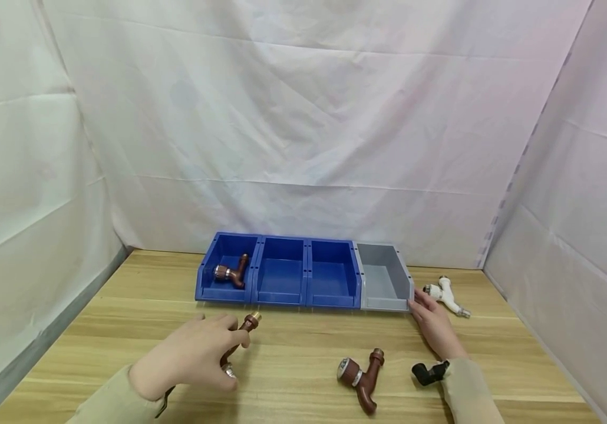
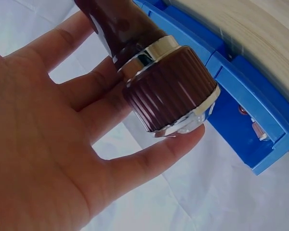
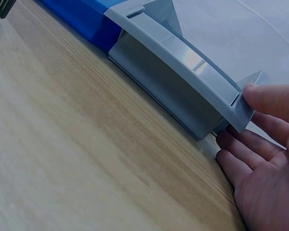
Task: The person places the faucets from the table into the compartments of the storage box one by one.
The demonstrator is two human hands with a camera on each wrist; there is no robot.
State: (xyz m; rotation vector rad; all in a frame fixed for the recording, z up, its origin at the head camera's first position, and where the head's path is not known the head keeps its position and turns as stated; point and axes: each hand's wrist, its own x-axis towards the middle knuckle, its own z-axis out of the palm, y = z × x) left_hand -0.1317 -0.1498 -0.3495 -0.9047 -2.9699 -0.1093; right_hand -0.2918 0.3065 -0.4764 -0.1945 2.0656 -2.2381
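My left hand (image 1: 192, 356) holds a brown faucet (image 2: 171, 89) above the table, left of centre. The faucet has a ribbed knob with silver bands, and its brass threaded end (image 1: 256, 317) points toward the bins. In the left wrist view the fingers pass behind the faucet body and one digit lies along the knob's silver end. My right hand (image 1: 433, 323) grips the front right corner of the grey bin (image 3: 168, 96), thumb on the rim and other fingers below it. A white faucet (image 1: 446, 295) lies just right of that hand.
Three blue bins (image 1: 280, 298) stand joined in a row with the grey one. Inside the leftmost lies a brown faucet (image 1: 237, 275). Another brown faucet (image 1: 368, 383) lies on the wooden table (image 1: 293, 365) near the front. A black piece (image 1: 428, 374) shows beside the right sleeve. White cloth surrounds the table.
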